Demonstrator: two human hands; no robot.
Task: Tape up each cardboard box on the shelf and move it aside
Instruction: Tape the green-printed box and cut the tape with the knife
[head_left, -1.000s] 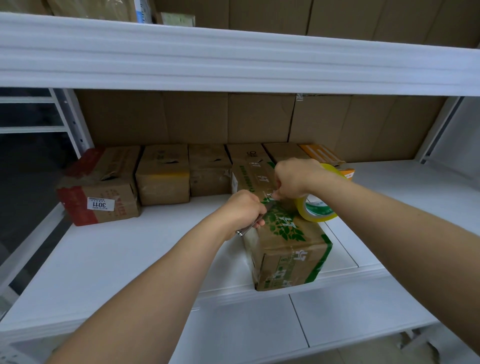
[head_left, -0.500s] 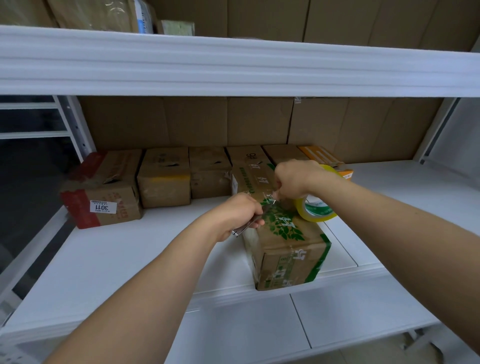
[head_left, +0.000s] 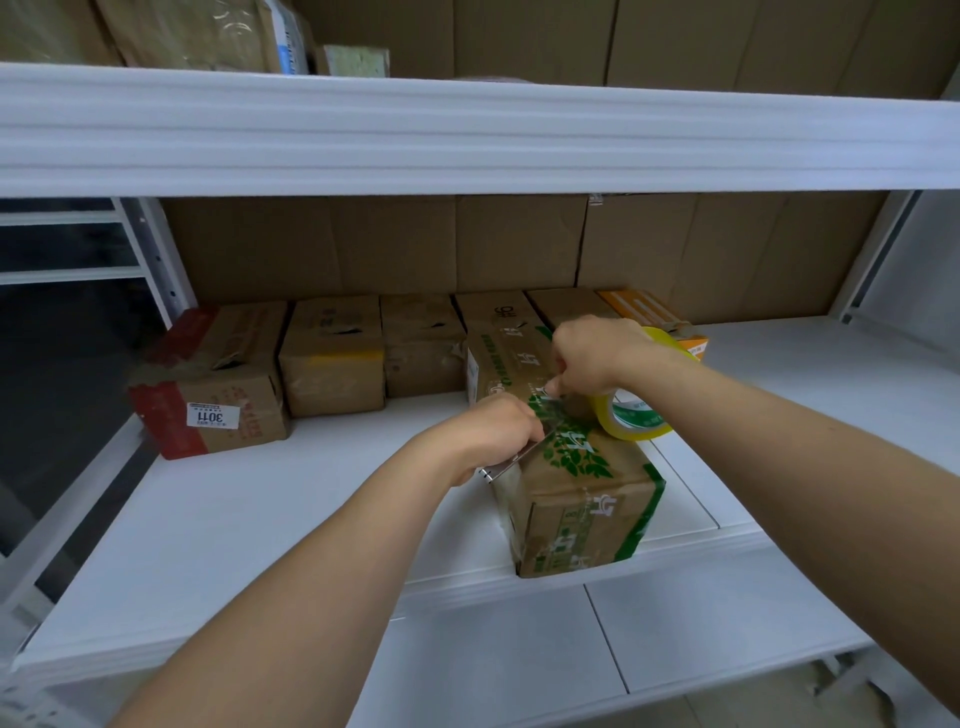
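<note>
The person's left hand (head_left: 493, 431) grips a slim metal cutter (head_left: 511, 460), fingers curled round it, its silver end poking out below the fist over the near left edge of the green-printed cardboard box (head_left: 582, 483); the blade end is hidden under the hand, so whether it touches the tape cannot be told; the right hand (head_left: 597, 356) is curled above the box top, its fingertips pinching a strip of clear tape (head_left: 553, 397) stretched between the two hands; the yellow tape roll (head_left: 631, 415) hangs on the right wrist side and rests on the box's top right; the box stands lengthwise near the front edge of the white shelf (head_left: 234, 519), its far end close to the row of boxes at the back.

Against the pictures from a second and half a second ago, the hands have hardly changed; both keep the same grips, the left fist sitting in the same spot by the box's left edge and the right still pinching above it; the box and roll lie where they did; the view has tipped slightly, so the upper shelf edge (head_left: 467, 130) sits lower in the picture.

Along the back stand a red-and-brown box with a white label (head_left: 213, 384), three plain brown boxes (head_left: 332, 358) and an orange box (head_left: 654, 317).
</note>
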